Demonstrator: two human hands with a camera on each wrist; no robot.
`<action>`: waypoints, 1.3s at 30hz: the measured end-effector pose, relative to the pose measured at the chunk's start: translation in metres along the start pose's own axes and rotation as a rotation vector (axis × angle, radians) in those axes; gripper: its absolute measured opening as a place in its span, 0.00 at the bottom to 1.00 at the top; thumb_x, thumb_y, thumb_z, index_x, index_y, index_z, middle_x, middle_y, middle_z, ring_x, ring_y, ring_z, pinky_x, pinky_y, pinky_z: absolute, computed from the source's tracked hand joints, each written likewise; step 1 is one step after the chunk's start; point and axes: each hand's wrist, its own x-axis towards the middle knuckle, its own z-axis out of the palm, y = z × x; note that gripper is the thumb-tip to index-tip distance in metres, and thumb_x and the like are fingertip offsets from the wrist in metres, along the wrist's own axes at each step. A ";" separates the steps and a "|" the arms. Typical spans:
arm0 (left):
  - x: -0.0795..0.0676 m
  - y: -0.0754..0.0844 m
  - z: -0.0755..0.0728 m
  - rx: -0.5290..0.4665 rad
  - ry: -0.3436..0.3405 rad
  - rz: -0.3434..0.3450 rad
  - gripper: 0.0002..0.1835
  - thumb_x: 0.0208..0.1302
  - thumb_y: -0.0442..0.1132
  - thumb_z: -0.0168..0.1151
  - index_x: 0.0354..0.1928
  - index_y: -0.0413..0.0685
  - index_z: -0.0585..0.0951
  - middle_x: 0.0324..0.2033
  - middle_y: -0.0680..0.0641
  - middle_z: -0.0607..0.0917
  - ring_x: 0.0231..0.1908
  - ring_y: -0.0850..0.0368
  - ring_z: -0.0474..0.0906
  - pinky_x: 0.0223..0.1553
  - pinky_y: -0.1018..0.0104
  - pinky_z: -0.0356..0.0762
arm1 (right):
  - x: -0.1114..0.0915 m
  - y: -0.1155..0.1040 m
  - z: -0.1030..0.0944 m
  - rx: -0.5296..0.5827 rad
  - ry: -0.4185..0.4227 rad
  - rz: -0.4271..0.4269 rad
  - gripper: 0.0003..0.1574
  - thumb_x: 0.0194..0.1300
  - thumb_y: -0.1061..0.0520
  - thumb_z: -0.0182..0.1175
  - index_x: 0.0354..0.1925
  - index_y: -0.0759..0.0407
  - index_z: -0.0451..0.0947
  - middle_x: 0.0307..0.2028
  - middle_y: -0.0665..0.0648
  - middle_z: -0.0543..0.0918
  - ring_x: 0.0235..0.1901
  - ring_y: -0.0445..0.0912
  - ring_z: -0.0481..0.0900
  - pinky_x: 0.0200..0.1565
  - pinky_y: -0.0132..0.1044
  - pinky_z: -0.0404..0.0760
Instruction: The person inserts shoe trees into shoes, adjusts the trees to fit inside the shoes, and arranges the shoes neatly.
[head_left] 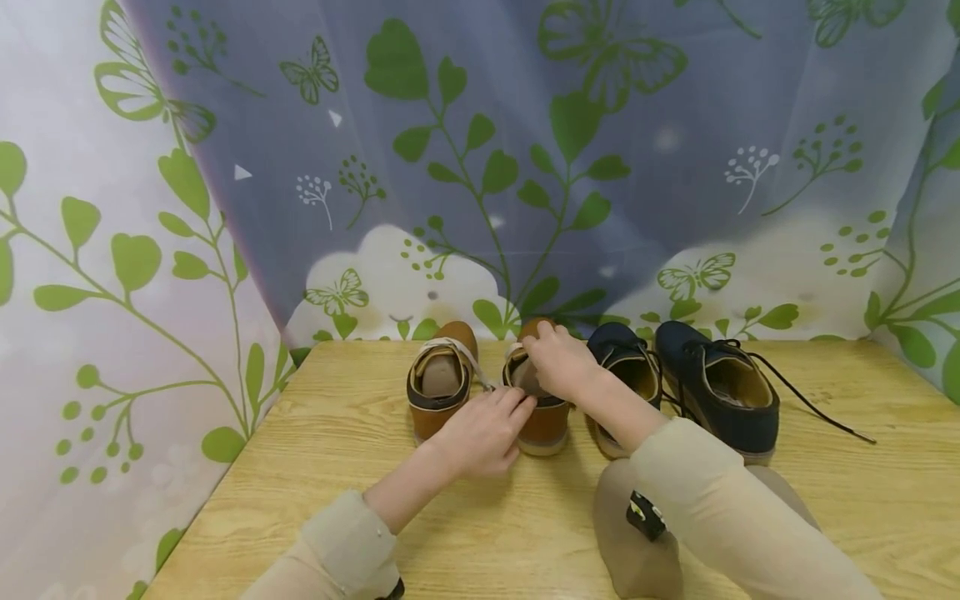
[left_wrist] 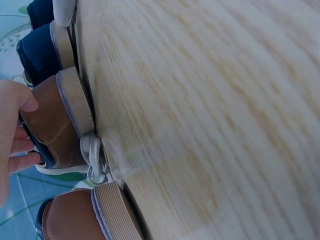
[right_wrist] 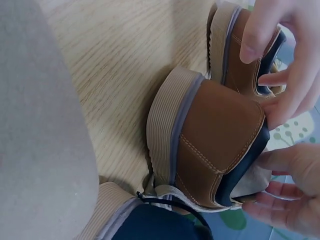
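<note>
Two brown leather lace-up shoes stand on the wooden surface, heels towards me. At the right-hand brown shoe (head_left: 545, 429), my left hand (head_left: 483, 433) holds the back of the collar, thumb on the outside of the heel in the left wrist view. My right hand (head_left: 562, 362) reaches over the same shoe's opening from the right. In the right wrist view, that hand's thumb and fingers (right_wrist: 270, 205) grip the shoe around the opening; the exact contact is partly hidden. The left-hand brown shoe (head_left: 438, 417) stands apart, a pale lace (head_left: 468, 358) lying across its front.
Right of the brown pair stand two dark blue shoes (head_left: 682, 342) with thin black laces, one lace trailing over the wooden surface (head_left: 840, 492). A patterned cloth (head_left: 480, 167) hangs directly behind. Below my right forearm shows a brown-clothed knee (head_left: 630, 550).
</note>
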 end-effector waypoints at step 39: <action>0.001 -0.001 0.000 -0.003 -0.028 0.016 0.26 0.57 0.44 0.58 0.55 0.37 0.74 0.48 0.42 0.77 0.48 0.52 0.74 0.49 0.65 0.72 | -0.001 0.005 0.011 -0.032 0.177 -0.031 0.18 0.52 0.58 0.69 0.40 0.65 0.77 0.34 0.61 0.74 0.30 0.52 0.75 0.26 0.40 0.78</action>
